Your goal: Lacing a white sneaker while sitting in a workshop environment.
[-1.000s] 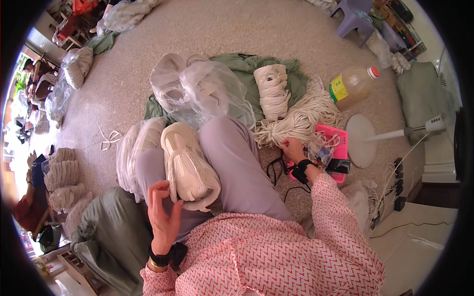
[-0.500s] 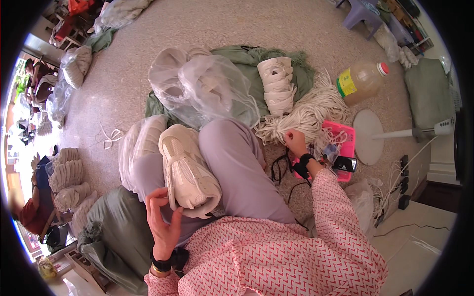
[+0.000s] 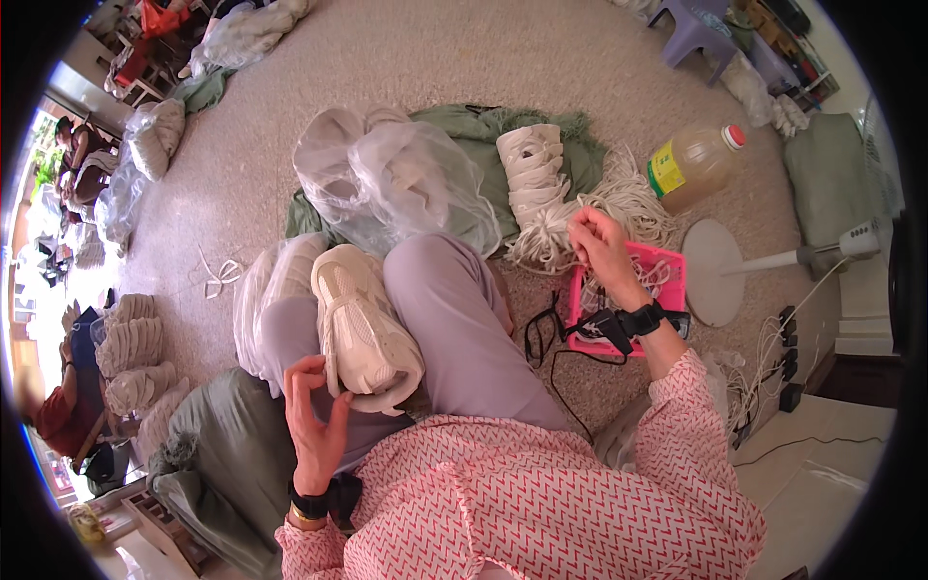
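Observation:
A pale beige sneaker [image 3: 360,314] lies between my thighs, its toe away from me and its opening toward me. My left hand [image 3: 321,411] grips the sneaker near its heel, thumb and fingers at the edge of the opening. Off to the right, my right hand [image 3: 604,253] has its fingers pinched together at a bundle of off-white shoelaces [image 3: 633,205]. Exactly which strands lie between the fingertips is hidden. Just beneath that wrist is a pink basket [image 3: 681,280] holding loose laces and small items.
Plastic-wrapped shoe parts [image 3: 396,184] and stacked beige uppers [image 3: 535,179] lie on a green cloth [image 3: 474,130]. To the right stand a large bottle [image 3: 688,174] and a fan's round base [image 3: 713,274]. More bundled uppers [image 3: 128,333] are at left, near another person [image 3: 63,406].
My right hand has moved away from me, higher over the lace bundle, uncovering more of the basket. The left hand stays at the sneaker. The view has shifted slightly.

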Demonstrator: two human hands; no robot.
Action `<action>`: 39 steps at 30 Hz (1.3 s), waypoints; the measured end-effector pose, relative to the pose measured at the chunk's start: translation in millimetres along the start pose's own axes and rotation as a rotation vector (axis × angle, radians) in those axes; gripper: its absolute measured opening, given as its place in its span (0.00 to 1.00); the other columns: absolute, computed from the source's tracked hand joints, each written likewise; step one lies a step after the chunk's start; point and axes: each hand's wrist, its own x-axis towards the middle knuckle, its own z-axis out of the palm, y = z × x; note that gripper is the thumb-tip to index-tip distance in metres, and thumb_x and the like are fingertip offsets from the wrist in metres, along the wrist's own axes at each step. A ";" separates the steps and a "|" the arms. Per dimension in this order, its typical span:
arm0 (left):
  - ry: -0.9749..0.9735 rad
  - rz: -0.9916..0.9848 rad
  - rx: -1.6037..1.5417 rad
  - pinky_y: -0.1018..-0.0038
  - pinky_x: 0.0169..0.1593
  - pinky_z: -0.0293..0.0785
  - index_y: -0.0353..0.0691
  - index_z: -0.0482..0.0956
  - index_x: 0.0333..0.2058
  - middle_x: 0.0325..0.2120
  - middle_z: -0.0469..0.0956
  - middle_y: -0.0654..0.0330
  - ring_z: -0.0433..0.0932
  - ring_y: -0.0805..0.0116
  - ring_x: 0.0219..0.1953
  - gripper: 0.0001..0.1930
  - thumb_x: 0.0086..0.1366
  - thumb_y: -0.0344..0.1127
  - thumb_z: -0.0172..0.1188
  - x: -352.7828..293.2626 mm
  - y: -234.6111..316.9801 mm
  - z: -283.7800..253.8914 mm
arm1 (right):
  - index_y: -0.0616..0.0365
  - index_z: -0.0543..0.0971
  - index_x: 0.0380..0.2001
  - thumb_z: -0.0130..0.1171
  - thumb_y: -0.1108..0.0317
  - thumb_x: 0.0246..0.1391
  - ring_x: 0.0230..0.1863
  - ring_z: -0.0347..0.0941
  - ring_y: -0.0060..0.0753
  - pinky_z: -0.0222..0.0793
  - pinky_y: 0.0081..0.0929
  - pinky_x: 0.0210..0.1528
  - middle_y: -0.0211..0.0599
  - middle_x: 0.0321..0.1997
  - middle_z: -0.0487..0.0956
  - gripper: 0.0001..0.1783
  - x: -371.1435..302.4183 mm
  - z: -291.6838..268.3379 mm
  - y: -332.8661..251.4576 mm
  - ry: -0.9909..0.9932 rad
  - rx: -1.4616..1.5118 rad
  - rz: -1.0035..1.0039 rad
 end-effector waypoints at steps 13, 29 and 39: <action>0.021 0.068 0.033 0.61 0.55 0.72 0.36 0.67 0.40 0.51 0.75 0.49 0.75 0.48 0.50 0.19 0.55 0.20 0.68 0.6 2.8 -2.3 | 0.56 0.74 0.34 0.54 0.67 0.72 0.18 0.55 0.08 0.50 0.15 0.20 0.18 0.22 0.66 0.09 -36.6 8.7 -157.5 -0.061 0.306 -0.360; -0.089 0.124 -0.050 0.61 0.50 0.75 0.31 0.71 0.45 0.51 0.76 0.49 0.78 0.50 0.44 0.20 0.53 0.17 0.65 11.4 10.1 -29.5 | 0.57 0.74 0.41 0.55 0.66 0.73 0.28 0.78 0.19 0.75 0.16 0.32 0.43 0.44 0.85 0.06 -34.9 107.0 -243.3 -0.560 0.213 -0.705; -0.119 0.161 -0.690 0.68 0.59 0.69 0.32 0.74 0.47 0.53 0.76 0.55 0.74 0.63 0.57 0.10 0.78 0.34 0.51 66.9 110.2 -32.5 | 0.62 0.85 0.42 0.65 0.72 0.63 0.28 0.68 0.06 0.63 0.15 0.28 0.20 0.30 0.81 0.07 -68.5 150.6 -212.4 -0.763 -0.157 -0.391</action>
